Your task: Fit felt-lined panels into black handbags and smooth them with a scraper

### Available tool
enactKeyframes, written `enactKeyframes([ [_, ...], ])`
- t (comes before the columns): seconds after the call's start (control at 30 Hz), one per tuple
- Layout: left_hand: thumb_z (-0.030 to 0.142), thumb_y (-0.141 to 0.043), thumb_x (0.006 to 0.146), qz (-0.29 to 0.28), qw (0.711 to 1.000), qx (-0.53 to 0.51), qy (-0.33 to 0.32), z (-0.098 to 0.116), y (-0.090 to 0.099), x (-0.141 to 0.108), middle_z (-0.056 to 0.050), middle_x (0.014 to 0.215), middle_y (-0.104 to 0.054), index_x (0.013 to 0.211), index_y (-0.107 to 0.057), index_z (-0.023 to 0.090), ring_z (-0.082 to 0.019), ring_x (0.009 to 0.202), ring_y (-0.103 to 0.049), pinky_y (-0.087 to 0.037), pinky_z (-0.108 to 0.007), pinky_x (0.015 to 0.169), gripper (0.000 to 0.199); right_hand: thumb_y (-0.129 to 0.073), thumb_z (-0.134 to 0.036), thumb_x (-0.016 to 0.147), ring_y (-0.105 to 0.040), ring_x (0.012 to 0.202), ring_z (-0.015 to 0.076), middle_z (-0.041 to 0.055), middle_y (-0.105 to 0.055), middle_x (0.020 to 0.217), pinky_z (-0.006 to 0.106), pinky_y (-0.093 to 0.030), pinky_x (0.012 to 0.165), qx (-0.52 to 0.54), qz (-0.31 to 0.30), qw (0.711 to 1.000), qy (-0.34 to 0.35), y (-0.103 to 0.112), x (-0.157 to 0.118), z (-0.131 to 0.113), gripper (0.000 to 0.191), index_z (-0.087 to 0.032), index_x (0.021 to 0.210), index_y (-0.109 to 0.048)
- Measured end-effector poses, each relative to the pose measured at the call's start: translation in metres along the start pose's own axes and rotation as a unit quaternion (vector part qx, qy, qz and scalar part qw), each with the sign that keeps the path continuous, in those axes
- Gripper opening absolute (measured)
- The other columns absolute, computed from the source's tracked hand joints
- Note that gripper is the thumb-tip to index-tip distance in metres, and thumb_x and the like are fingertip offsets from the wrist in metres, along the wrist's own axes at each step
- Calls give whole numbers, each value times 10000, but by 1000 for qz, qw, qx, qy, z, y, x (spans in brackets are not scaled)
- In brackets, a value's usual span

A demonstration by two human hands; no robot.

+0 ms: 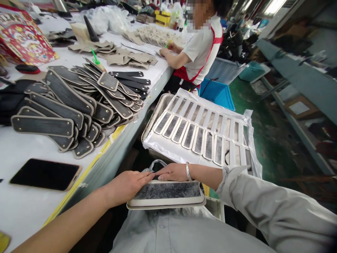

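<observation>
A long panel [168, 192] with a dark speckled middle and a cream rim lies crosswise in front of my body, apparently at my lap. My left hand [129, 186] grips its far left side, fingers straight and close together, thumb hidden. My right hand [172, 172], with a silver bracelet [188, 171] at the wrist, presses along the far edge. The fingertips of both hands meet around a small dark bit that I cannot make out. Just beyond them a pale looped strip [158, 162] rises. What lies under the panel is hidden.
A tray [158, 144] covered in white sheeting holds rows of similar panels [188, 135]. On the table at left are a heap of riveted dark strips [43, 126] and a phone [46, 174]. A co-worker [202, 45] works at the table's far edge beside a blue bin [218, 92].
</observation>
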State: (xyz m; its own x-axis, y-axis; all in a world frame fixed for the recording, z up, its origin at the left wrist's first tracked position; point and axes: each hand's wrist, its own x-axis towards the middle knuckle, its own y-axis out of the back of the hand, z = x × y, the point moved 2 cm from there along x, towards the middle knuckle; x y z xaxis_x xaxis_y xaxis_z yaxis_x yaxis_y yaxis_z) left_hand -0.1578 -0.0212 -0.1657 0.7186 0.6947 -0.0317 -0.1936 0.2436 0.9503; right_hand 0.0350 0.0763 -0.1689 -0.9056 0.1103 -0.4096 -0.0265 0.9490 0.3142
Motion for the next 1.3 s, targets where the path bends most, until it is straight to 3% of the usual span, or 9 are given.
enactKeyframes([
  [0.13,78,-453,861,42,999,-30,-14,-4,3,-6,-109,1295,-537,1345,-396,138,-173,1120,-559,-486,-309,946,491,-449,-330,928,-515,1166,167,24,-561,1271,249,-357,1018,11,-11,1000,8,-1,12,-3,374,-209,1266,-558],
  [0.3,84,-408,883,99,993,-56,-10,-13,3,-29,-96,1250,-576,1248,-502,135,-144,1120,-561,-476,-275,965,380,-428,-340,936,-480,1204,166,57,-519,1314,233,-320,1045,14,-29,999,-5,-3,26,-8,430,-139,1308,-511],
  [0.43,109,-404,891,113,993,-42,7,-13,2,-39,-100,1252,-573,1255,-501,149,-164,1107,-571,-502,-299,935,379,-435,-356,933,-498,1179,165,34,-558,1273,226,-337,1024,11,-34,999,5,-5,42,-11,416,-154,1282,-536],
  [0.6,105,-386,892,124,992,-39,5,-8,8,-39,-105,1250,-574,1263,-494,159,-166,1071,-592,-527,-292,889,389,-445,-355,930,-589,982,177,36,-662,1037,253,-427,884,-43,-41,998,15,-9,64,-14,321,-157,1079,-649],
  [0.77,86,-393,883,112,994,-1,20,-3,10,-39,-103,1259,-566,1292,-458,158,-167,1095,-578,-525,-292,892,420,-457,-386,920,-589,977,180,47,-661,1050,253,-428,876,-42,-42,998,25,-9,69,-14,346,-156,1098,-645],
  [0.87,63,-394,863,79,996,33,38,3,9,-36,-108,1267,-559,1242,-502,139,-171,1083,-580,-521,-302,900,401,-458,-339,918,-578,1031,182,51,-639,1138,253,-412,921,-43,-25,998,40,-4,51,-11,356,-164,1188,-610],
  [0.97,43,-399,845,54,995,64,48,10,11,-32,-101,1278,-551,1214,-533,130,-190,1115,-552,-493,-339,948,402,-468,-330,912,-550,1103,184,42,-585,1238,256,-381,978,-25,-21,999,28,4,16,-1,406,-185,1283,-543],
  [1.13,37,-423,821,47,989,116,75,22,18,-29,-61,1316,-523,1201,-562,153,-264,1295,-360,-405,-435,1029,421,-509,-382,887,-576,1075,187,-2,-605,1209,249,-416,937,-1,-11,1000,-17,17,-45,22,397,-234,1249,-576],
  [1.3,108,-425,856,64,981,164,78,36,21,-15,-84,1294,-540,1106,-619,128,-303,1260,-395,-407,-489,993,316,-563,-367,845,-601,1034,215,22,-651,1128,276,-451,907,18,41,993,-105,24,-79,36,404,-201,1210,-610],
])
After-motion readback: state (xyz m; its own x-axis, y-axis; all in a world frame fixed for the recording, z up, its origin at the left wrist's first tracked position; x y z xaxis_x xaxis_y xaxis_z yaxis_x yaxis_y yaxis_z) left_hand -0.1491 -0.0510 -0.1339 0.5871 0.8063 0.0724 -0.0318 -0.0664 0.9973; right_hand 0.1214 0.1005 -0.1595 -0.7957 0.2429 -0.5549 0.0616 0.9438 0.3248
